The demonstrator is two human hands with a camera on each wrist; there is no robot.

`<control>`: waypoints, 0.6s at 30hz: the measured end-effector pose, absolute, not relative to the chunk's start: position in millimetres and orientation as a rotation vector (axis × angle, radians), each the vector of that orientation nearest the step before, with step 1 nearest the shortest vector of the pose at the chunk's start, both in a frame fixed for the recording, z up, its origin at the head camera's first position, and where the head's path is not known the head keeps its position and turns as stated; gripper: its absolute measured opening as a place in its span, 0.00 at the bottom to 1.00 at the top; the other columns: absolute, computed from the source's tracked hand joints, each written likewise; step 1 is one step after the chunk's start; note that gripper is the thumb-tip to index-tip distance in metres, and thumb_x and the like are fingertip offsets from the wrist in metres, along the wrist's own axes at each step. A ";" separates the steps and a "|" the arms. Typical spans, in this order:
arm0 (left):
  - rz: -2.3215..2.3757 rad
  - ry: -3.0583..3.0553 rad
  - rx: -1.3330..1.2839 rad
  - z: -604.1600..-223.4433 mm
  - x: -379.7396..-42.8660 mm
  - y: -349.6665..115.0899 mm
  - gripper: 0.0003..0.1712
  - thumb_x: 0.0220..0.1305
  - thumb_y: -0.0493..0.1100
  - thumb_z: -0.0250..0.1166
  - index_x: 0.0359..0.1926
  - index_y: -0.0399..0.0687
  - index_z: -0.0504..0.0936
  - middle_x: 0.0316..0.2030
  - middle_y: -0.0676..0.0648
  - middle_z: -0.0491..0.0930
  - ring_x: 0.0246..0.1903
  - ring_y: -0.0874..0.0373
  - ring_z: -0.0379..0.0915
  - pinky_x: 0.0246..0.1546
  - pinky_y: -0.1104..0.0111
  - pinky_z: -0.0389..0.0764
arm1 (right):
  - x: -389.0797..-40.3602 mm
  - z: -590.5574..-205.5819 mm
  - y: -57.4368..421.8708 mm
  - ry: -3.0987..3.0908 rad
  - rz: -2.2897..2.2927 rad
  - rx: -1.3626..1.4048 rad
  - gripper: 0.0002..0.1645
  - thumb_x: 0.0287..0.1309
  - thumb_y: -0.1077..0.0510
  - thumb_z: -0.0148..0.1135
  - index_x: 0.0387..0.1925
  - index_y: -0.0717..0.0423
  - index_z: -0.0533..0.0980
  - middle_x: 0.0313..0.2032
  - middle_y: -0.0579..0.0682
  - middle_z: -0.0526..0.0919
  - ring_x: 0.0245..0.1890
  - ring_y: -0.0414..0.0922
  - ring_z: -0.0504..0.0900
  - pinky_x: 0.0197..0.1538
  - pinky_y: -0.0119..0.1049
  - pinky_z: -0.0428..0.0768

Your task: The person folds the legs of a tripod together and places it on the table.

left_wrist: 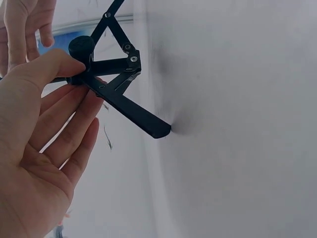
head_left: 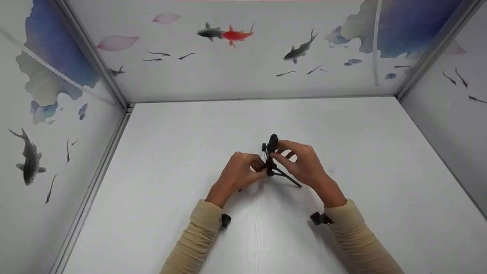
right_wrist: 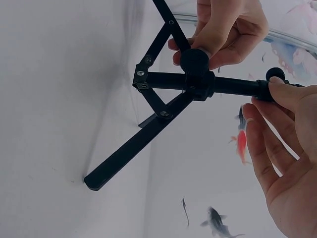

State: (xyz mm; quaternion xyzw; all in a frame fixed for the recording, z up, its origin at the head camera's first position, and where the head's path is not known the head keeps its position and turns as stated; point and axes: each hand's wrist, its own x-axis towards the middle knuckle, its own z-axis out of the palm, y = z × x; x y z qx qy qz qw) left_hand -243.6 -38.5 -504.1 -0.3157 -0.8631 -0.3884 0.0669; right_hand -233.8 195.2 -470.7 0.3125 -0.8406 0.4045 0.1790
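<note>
A small black tripod (head_left: pixel 270 161) stands on the white table with its legs spread. Low on it, my left hand (head_left: pixel 239 171) pinches the leg hub beside a round knob (left_wrist: pixel 81 46), thumb in front and fingers behind. Higher up, my right hand (head_left: pixel 304 161) holds the centre column between thumb and fingers, next to a smaller knob (right_wrist: pixel 275 74). One flat leg (right_wrist: pixel 138 144) slants down to the table in the right wrist view. The tripod's top is out of the right wrist view, and my left fingers partly hide the hub in the head view.
White panels printed with fish and lotus leaves enclose the table (head_left: pixel 171 133) at the back and both sides. A metal frame rail (head_left: pixel 95 182) runs along the left edge. Dark wrist cameras (head_left: pixel 317 218) sit at both beige sleeves.
</note>
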 end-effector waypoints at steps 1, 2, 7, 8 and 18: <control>-1.170 -2.599 -0.952 -504.3 -243.5 -38.5 0.05 0.64 0.44 0.78 0.37 0.48 0.94 0.30 0.53 0.94 0.32 0.67 0.91 0.41 0.63 0.89 | -233.8 -470.9 195.3 -2.377 1.144 0.883 0.17 0.70 0.57 0.74 0.58 0.50 0.86 0.46 0.43 0.94 0.44 0.41 0.92 0.38 0.36 0.89; -1.171 -2.595 -0.953 -504.4 -243.4 -38.4 0.05 0.64 0.44 0.78 0.37 0.48 0.94 0.30 0.53 0.94 0.32 0.67 0.91 0.41 0.63 0.89 | -233.6 -470.9 195.5 -2.377 1.144 0.883 0.17 0.70 0.57 0.74 0.58 0.50 0.86 0.46 0.43 0.94 0.44 0.41 0.92 0.38 0.36 0.89; -1.168 -2.578 -0.952 -505.2 -243.9 -38.2 0.04 0.63 0.43 0.77 0.37 0.48 0.94 0.30 0.53 0.94 0.31 0.68 0.90 0.41 0.64 0.89 | -233.7 -471.7 195.9 -2.383 1.139 0.874 0.17 0.70 0.57 0.73 0.58 0.50 0.86 0.46 0.43 0.94 0.44 0.40 0.92 0.38 0.36 0.90; -1.167 -2.574 -0.953 -505.4 -243.9 -38.2 0.04 0.63 0.43 0.77 0.37 0.48 0.94 0.30 0.53 0.94 0.31 0.67 0.90 0.41 0.64 0.89 | -233.6 -471.7 196.0 -2.386 1.138 0.871 0.17 0.70 0.57 0.73 0.58 0.50 0.86 0.46 0.43 0.94 0.44 0.40 0.92 0.38 0.36 0.90; -1.178 -2.528 -0.967 -505.8 -242.9 -38.4 0.04 0.63 0.42 0.77 0.37 0.48 0.94 0.29 0.53 0.93 0.31 0.67 0.90 0.39 0.61 0.90 | -232.9 -471.7 195.9 -2.382 1.129 0.868 0.17 0.69 0.57 0.75 0.58 0.50 0.87 0.46 0.43 0.94 0.43 0.41 0.92 0.38 0.37 0.90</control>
